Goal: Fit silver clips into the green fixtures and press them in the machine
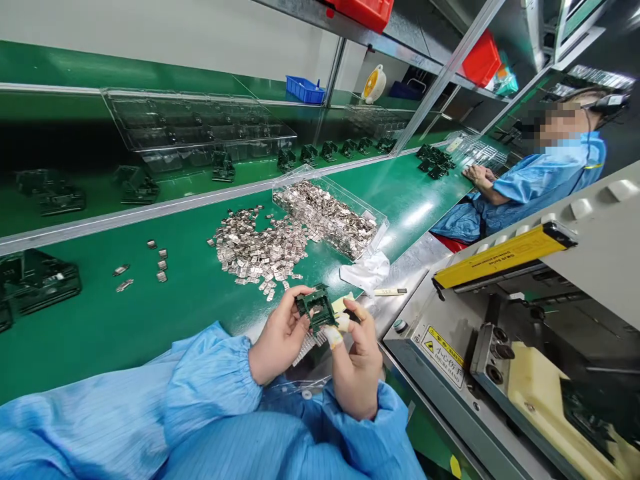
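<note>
A factory workshop: a long green counter (185, 313) with heaped metal parts (260, 247), a machine (463, 320) bearing a warning label (443, 357), a co-worker (550, 177) in a smock.

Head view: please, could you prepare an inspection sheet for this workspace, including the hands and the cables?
Surface: glossy green bench.
Work items: dark green frame, held; metal pieces heaped on the bench and filling a clear tray.
Clutter: crumpled white item beside the tray.
Hands: left hand grips the frame; right hand, some fingertips covered, is at its edge, contact unclear.
Cables: nothing clearly seen.
Surroundings: machine with warning label at right; co-worker in blue beyond.
</note>
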Demonstrator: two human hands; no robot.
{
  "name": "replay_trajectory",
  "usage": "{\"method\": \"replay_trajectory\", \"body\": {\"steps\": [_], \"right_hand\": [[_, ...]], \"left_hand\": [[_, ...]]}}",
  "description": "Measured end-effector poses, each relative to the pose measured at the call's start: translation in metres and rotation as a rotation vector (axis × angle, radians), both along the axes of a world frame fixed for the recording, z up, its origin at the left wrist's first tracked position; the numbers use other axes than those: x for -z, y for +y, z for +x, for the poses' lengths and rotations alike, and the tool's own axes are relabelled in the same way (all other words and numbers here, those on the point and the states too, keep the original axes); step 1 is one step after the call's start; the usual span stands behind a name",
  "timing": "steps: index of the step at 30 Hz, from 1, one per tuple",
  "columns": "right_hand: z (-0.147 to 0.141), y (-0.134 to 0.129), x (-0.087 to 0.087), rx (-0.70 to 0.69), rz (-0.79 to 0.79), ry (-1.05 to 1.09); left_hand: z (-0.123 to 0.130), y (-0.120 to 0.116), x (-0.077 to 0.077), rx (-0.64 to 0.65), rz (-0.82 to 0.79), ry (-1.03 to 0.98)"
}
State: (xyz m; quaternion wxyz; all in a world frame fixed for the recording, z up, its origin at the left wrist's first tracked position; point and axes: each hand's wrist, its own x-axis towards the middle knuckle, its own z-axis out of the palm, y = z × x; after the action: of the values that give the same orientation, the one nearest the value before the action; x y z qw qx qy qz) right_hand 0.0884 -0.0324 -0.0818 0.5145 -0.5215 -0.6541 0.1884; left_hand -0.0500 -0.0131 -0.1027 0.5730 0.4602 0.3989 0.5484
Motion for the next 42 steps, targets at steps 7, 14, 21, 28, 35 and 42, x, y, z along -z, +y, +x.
{"method": "replay_trajectory", "body": {"steps": [7,14,21,28,35,42], "right_hand": [[-0.005,-0.001,0.007,-0.002,-0.016,-0.019],[-0.019,0.002,0.008,0.085,-0.017,-0.003],[-0.021,0.002,0.004,0.09,-0.11,0.1],[-0.013,0.003,0.008,0.009,-0.242,0.439],[0.029,-0.008,0.009,-0.209,-0.329,0.637],[0.109,-0.066,-0.033,-0.123,-0.118,0.267]], "left_hand": [[0.001,-0.004,0.003,-0.018,0.019,-0.049],[0.003,-0.013,0.001,0.004,0.108,0.098],[0.003,-0.016,-0.003,-0.008,0.103,0.148],[0.003,-0.02,0.0,0.053,0.166,0.233],[0.012,-0.019,-0.02,0.146,0.069,0.111],[0.06,-0.011,-0.07,0.685,0.159,0.242]]}}
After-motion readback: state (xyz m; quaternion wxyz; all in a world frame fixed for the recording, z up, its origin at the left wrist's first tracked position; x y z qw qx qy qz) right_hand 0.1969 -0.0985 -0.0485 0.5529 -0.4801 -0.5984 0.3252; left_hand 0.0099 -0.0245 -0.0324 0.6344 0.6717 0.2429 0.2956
